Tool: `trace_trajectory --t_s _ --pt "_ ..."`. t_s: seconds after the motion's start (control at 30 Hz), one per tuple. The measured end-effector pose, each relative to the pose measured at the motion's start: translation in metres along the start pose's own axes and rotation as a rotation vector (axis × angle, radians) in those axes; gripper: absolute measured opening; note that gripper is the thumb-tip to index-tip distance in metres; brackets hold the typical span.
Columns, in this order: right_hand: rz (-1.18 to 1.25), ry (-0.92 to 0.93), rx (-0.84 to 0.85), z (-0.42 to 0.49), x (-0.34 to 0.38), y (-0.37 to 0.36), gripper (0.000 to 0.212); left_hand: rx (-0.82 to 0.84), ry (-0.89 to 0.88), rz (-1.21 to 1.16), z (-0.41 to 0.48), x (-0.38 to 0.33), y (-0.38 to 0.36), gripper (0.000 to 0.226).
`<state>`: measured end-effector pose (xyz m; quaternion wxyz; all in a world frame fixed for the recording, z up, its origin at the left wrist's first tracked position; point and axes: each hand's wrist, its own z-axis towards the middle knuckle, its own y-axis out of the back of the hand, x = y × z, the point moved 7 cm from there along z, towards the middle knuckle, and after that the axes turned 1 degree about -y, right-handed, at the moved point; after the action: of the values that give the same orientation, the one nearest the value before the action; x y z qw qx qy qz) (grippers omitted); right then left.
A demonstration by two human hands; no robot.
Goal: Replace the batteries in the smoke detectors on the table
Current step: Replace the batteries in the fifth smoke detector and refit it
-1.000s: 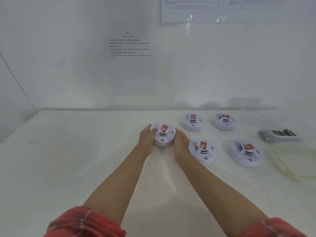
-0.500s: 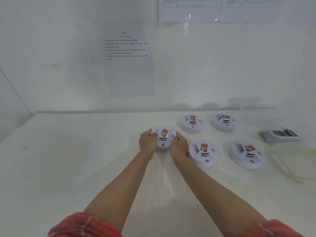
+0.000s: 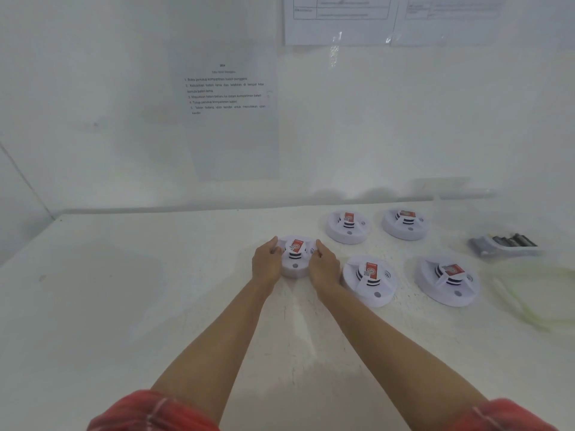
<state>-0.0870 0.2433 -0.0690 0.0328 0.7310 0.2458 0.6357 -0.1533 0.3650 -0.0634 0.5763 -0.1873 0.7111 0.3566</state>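
Several round white smoke detectors with red labels lie on the white table (image 3: 155, 306). My left hand (image 3: 266, 264) and my right hand (image 3: 325, 269) grip the sides of the leftmost smoke detector (image 3: 295, 255), which rests on the table. Another detector (image 3: 370, 279) lies just right of my right hand, and one more (image 3: 448, 279) further right. Two detectors (image 3: 348, 227) (image 3: 404, 223) sit behind them. Dark batteries (image 3: 513, 241) lie in a small tray at the far right.
A clear plastic container (image 3: 535, 290) sits at the right edge, in front of the battery tray. A printed instruction sheet (image 3: 227, 91) hangs on the wall behind the table. More papers (image 3: 342, 17) are taped higher up.
Both hands have stayed on the leftmost detector, drawing it slightly toward me on the table. The other detectors have not moved.
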Motion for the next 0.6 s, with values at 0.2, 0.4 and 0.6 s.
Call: trace_trajectory --t_s 0.2,0.4,0.6 --pt "-0.441 0.168 0.081 -0.009 0.038 0.009 0.033 -0.068 -0.187 0.151 -0.005 -0.031 0.002 0.038" --pt "-0.632 0.281 0.058 -0.003 0.057 0.051 0.027 0.057 -0.357 0.385 -0.014 -0.069 -0.030 0.036" --pt "-0.757 0.277 0.040 0.011 0.042 0.119 0.038 0.071 -0.420 0.512 -0.032 -0.096 -0.071 0.036"
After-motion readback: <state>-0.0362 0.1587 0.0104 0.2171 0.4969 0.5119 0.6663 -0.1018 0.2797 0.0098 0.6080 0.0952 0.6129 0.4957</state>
